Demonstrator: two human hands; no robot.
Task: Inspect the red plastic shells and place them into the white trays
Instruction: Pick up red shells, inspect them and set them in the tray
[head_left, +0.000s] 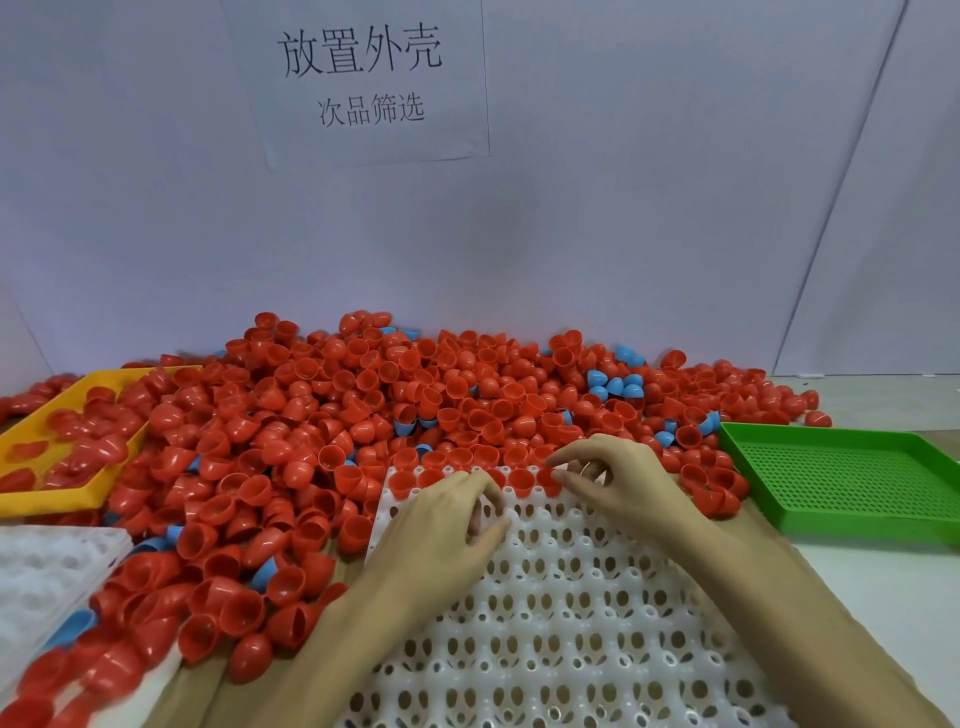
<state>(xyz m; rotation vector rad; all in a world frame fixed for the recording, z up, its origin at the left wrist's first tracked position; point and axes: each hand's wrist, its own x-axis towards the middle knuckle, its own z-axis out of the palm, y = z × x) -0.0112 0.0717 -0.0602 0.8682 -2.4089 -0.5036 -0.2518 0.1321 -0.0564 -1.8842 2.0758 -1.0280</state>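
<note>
Hands: right hand (613, 480) at the far edge of the white tray (597, 597), fingertips curled and pinching at a red shell (546, 479) in the far row; whether it grips the shell is unclear. Left hand (447, 525) just beside it, fingers bent onto the tray, holding nothing visible. Far row: partly filled with shells, cups nearer the person bare. Supply: heap of red shells (363, 415) lies beyond and left of both hands, touching the tray's far edge; the left hand sits nearer the bulk. Flanks: yellow tray (31, 499) far left, green tray (831, 467) right, on the tabletop (883, 597).
</note>
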